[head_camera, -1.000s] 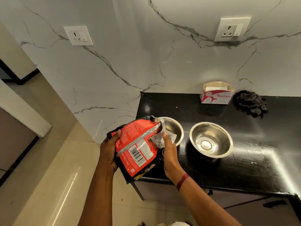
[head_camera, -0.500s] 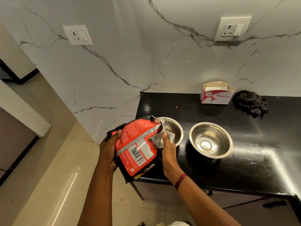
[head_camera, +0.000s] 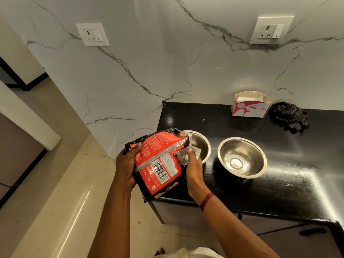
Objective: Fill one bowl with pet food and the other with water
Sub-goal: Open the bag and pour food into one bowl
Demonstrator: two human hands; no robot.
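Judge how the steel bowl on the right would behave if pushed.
Probably slides easily: the right bowl is polished metal on a glossy counter. Looks empty, so likely light. Its rounded sides and small flat base suggest it may rock if pushed at the rim.

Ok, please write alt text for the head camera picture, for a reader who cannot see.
The left hand and right hand hold a red pet food bag, its open top over a steel bowl on a black counter. A second steel bowl stands right of it; a tissue box and dark cloth lie near the marble wall.
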